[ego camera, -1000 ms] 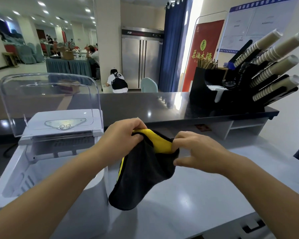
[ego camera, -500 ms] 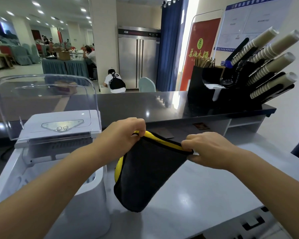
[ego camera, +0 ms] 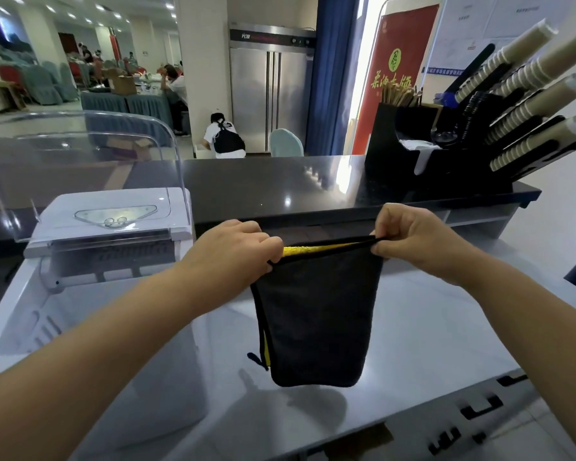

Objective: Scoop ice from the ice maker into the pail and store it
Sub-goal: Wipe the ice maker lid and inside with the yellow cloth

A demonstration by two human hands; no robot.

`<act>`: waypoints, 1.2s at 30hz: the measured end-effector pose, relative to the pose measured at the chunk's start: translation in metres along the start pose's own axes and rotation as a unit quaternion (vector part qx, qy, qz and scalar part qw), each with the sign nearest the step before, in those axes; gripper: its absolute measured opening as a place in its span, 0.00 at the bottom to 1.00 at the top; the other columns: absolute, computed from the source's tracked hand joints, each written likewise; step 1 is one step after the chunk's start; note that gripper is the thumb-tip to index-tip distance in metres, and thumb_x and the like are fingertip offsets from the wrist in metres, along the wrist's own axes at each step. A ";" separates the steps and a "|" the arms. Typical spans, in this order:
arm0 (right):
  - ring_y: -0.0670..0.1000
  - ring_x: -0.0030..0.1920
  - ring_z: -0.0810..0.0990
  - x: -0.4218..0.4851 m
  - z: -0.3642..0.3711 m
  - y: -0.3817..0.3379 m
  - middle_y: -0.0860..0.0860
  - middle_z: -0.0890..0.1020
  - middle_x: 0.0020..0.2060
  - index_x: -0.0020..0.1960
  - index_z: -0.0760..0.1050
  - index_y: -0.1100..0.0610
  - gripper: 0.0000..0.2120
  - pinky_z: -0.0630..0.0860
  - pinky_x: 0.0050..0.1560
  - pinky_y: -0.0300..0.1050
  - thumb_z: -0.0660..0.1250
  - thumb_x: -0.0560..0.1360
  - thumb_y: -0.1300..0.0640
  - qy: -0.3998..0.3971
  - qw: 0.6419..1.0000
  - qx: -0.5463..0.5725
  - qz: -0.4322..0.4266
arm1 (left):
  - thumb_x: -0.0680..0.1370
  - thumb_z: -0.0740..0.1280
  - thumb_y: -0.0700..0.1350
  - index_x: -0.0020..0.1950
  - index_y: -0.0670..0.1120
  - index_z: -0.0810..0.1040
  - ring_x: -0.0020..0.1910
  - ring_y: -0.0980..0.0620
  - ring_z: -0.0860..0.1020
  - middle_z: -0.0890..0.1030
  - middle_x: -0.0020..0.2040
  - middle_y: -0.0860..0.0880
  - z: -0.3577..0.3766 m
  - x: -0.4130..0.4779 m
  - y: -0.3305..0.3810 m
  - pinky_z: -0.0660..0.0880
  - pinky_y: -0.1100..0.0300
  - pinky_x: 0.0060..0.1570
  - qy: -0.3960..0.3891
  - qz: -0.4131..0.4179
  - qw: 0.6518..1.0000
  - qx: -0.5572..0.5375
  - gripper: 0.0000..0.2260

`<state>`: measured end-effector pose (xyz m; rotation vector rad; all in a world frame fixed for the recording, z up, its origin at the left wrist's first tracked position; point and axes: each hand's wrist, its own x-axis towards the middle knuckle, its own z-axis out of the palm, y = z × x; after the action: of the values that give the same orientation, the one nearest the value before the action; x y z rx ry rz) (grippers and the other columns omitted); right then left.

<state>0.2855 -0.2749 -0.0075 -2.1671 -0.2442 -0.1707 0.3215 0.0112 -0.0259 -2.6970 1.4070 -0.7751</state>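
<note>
Now we pinch the top hem of the black, yellow-backed microfibre cloth (ego camera: pixel 316 311) in left hand (ego camera: pixel 236 254) and right hand (ego camera: pixel 413 241), and should keep it taut beside the white, open-lidded plastic ice maker (ego camera: pixel 110 224) at near left.

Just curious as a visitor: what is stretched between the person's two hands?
In the head view, a black cloth with yellow lining: the left hand and the right hand each pinch its top edge.
</note>
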 end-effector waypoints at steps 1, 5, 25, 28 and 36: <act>0.53 0.37 0.78 -0.001 -0.002 0.001 0.63 0.79 0.37 0.40 0.72 0.60 0.10 0.77 0.38 0.36 0.69 0.70 0.73 0.002 1.000 0.012 0.004 | 0.74 0.69 0.45 0.47 0.49 0.76 0.36 0.49 0.74 0.78 0.38 0.51 0.001 0.000 0.003 0.58 0.67 0.30 -0.003 -0.026 0.999 -0.017 0.04; 0.52 0.37 0.76 -0.003 -0.014 0.004 0.60 0.77 0.36 0.39 0.73 0.58 0.13 0.76 0.39 0.36 0.67 0.69 0.75 -0.007 0.995 0.092 0.023 | 0.79 0.61 0.50 0.47 0.55 0.67 0.34 0.56 0.71 0.72 0.35 0.55 0.003 -0.002 0.011 0.63 0.65 0.28 -0.054 -0.129 0.976 -0.169 0.03; 0.48 0.32 0.78 0.051 0.078 0.135 0.54 0.81 0.34 0.40 0.80 0.58 0.11 0.75 0.30 0.37 0.67 0.70 0.73 -0.027 0.964 0.022 0.262 | 0.73 0.59 0.32 0.52 0.46 0.72 0.48 0.42 0.76 0.79 0.49 0.45 0.162 0.019 0.033 0.64 0.54 0.35 -0.204 -0.340 0.915 -0.071 0.12; 0.49 0.35 0.79 0.050 0.084 0.148 0.54 0.82 0.35 0.38 0.80 0.58 0.13 0.77 0.34 0.38 0.67 0.69 0.75 -0.029 0.960 0.059 0.272 | 0.73 0.60 0.34 0.54 0.47 0.74 0.49 0.44 0.75 0.79 0.51 0.47 0.179 0.003 0.030 0.62 0.55 0.36 -0.164 -0.329 0.925 -0.098 0.13; 0.40 0.31 0.77 0.015 0.075 0.164 0.44 0.83 0.30 0.39 0.83 0.55 0.11 0.73 0.33 0.34 0.69 0.68 0.69 -0.185 0.944 0.047 0.269 | 0.73 0.66 0.43 0.58 0.53 0.76 0.55 0.48 0.76 0.80 0.54 0.53 0.186 -0.046 0.050 0.68 0.58 0.49 -0.170 -0.249 0.932 -0.200 0.14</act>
<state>0.3412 -0.3035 -0.1776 -2.0750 0.1356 0.5508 0.3400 -0.0237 -0.2202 -3.3394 0.8850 0.0162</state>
